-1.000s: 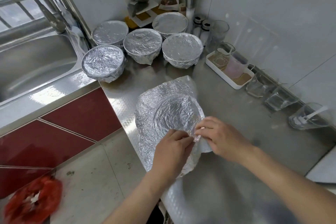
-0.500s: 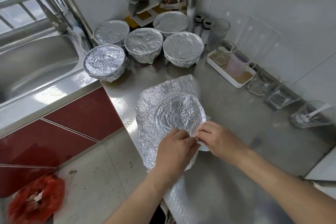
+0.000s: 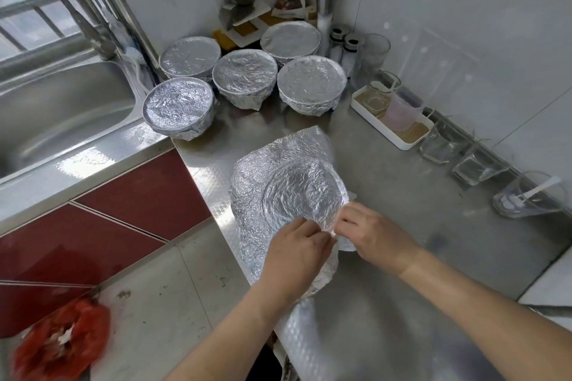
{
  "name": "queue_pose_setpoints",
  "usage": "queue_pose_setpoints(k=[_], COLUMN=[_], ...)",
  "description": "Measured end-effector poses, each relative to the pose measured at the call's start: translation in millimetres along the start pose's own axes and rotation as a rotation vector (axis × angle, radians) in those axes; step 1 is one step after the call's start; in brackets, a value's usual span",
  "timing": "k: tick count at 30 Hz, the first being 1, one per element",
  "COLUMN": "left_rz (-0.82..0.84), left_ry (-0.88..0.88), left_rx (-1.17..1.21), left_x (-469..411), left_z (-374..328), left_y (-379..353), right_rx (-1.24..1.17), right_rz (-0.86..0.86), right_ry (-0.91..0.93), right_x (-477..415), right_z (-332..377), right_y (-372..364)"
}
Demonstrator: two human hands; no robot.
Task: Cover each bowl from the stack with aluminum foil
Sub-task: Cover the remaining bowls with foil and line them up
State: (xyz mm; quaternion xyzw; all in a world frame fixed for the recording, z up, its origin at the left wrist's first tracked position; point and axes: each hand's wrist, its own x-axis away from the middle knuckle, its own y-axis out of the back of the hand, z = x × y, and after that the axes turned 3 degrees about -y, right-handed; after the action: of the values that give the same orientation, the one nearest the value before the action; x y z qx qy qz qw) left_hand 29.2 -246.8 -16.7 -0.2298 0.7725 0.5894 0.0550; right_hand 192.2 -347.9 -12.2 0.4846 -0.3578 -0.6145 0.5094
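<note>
**Sixth bowl half wrapped, lol**

The foil (image 3: 252,219) is draped over a bowl (image 3: 301,192), well right of the sink (image 3: 62,108). Its near edge is pinched by left hand (image 3: 294,254) and right hand (image 3: 374,235). Five covered bowls (image 3: 244,73) are parked closer to the sink.

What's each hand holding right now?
Left hand: closed, pinching the foil sheet at its near side.
Right hand: closed, pinching the same foil sheet right beside it.
</note>
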Motion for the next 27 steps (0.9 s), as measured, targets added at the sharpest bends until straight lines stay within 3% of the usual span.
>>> queue_pose_setpoints(k=[5, 11, 14, 19, 27], left_rz=[0.019, 0.037, 0.043, 0.055, 0.017], left_ry=[0.027, 0.003, 0.016, -0.017, -0.108], left_rx=[0.080, 0.094, 0.105, 0.060, -0.033], left_x=[22, 19, 19, 19, 14], left_z=[13, 16, 16, 15, 12], left_y=[10, 10, 9, 11, 6], right_rx=[-0.113, -0.430, -0.448, -0.280, 0.095], right_rz=[0.034, 0.052, 0.097, 0.200, -0.031], right_ry=[-0.148, -0.358, -0.433, -0.326, 0.047], right_x=[-1, -5, -13, -16, -6], right_z=[-3, 18, 20, 20, 17], right_y=[8, 14, 15, 12, -7])
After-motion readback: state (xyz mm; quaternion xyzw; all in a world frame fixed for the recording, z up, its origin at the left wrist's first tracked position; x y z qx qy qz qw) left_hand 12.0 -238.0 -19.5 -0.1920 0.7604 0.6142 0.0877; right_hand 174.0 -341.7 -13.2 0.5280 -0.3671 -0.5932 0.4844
